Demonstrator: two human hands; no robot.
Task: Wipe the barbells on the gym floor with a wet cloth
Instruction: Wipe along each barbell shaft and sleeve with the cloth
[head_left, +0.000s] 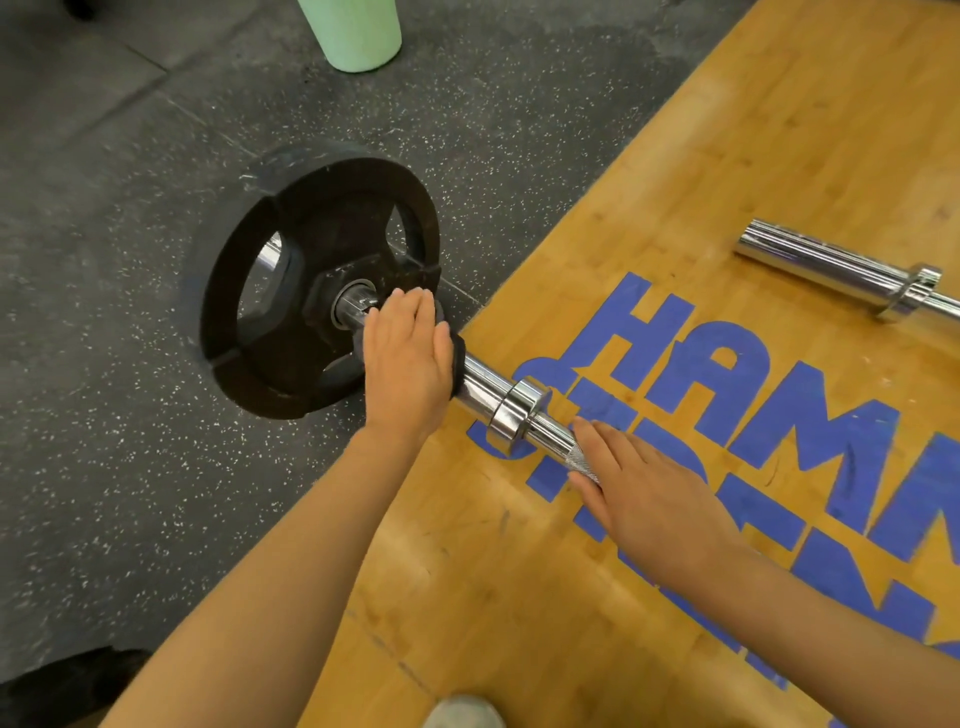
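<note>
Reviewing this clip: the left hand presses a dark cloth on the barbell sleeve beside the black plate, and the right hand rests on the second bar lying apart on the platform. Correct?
Not quite. The head view shows the right hand resting on the knurled shaft of the same barbell, not the second bar, which lies untouched. The left hand does press the dark cloth on the sleeve beside the black plate.

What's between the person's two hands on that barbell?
In the head view, between the left hand on the dark cloth and the right hand on the knurled grip lie bare chrome sleeve and the collar.
</note>
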